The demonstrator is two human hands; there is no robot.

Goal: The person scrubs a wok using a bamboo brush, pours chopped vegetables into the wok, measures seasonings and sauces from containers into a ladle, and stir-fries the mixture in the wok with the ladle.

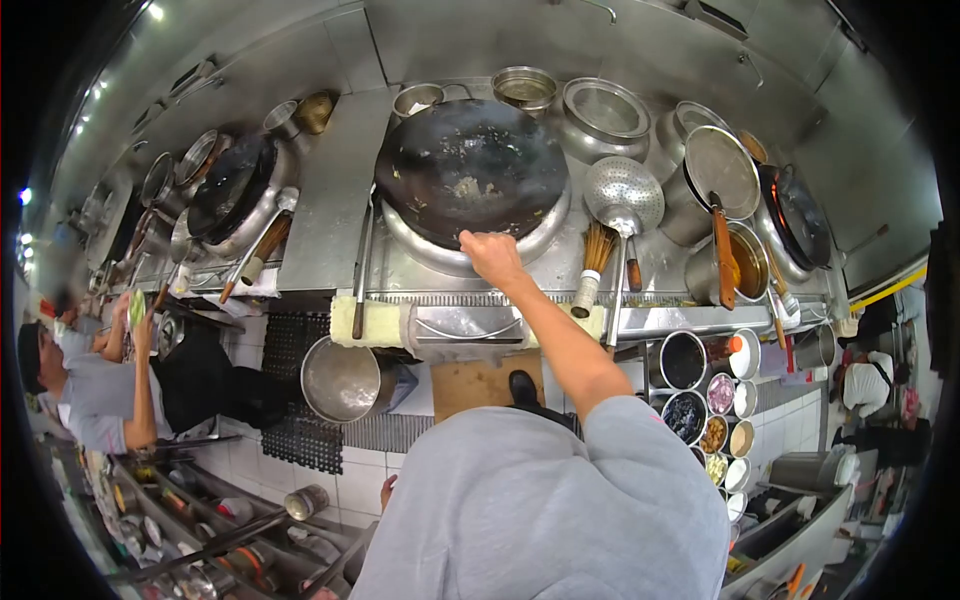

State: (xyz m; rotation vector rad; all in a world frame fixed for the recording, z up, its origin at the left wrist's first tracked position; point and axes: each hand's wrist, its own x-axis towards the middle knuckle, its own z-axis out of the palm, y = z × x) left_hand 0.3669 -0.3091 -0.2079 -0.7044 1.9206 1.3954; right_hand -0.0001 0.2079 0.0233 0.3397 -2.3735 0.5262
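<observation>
My right hand (491, 256) is closed on the near rim of a large black wok (470, 170). The wok sits tilted over a steel burner ring (420, 240), and scraps of food cling to its dark inside. Only a small part of my left hand (388, 490) shows, low beside my body; its fingers are too hidden to read. Right of the wok lies a perforated skimmer (624, 195), with a bamboo wok brush (594, 262) just below it. A long-handled tool (362, 265) rests along the wok's left side.
Steel pots (606, 108) stand behind the wok. A pot with a wooden-handled ladle (724, 255) is at right. Several ingredient containers (720, 393) sit lower right. A big metal pot (341, 379) is lower left. Another person (105, 385) stands at left, holding something green.
</observation>
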